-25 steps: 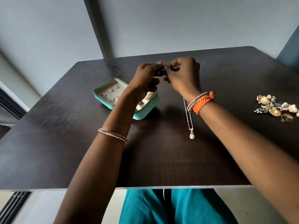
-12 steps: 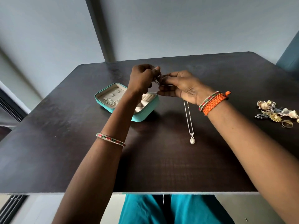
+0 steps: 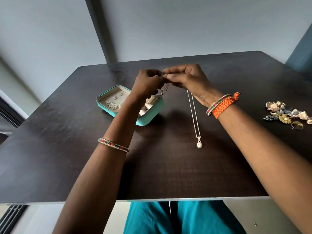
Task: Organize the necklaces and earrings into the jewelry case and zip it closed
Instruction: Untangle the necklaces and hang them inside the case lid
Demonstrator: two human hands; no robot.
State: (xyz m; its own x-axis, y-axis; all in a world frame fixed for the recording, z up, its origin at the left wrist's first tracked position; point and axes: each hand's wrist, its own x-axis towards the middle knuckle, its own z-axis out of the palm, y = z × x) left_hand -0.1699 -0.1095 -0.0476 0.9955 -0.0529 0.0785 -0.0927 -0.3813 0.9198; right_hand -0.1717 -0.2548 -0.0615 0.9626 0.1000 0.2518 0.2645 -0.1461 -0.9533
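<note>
A silver necklace (image 3: 194, 115) with an oval pendant (image 3: 199, 144) hangs from my two hands above the dark table. My left hand (image 3: 148, 83) and my right hand (image 3: 187, 78) meet fingertip to fingertip and pinch the chain's upper ends. A short loop of chain dangles between them. The teal jewelry case (image 3: 152, 118) lies open to the left, partly behind my left forearm, with a silver piece (image 3: 112, 104) in its beige tray. A heap of earrings (image 3: 287, 113) and a gold ring (image 3: 297, 124) lie at the far right.
The dark wooden table (image 3: 168, 174) has a near edge just above my lap in teal cloth. Grey walls rise behind it. A teal surface (image 3: 302, 54) stands at the back right corner.
My right hand has turned over, knuckles up, and closed in on the left hand. The pendant has swung slightly. The camera view has shifted a little.
</note>
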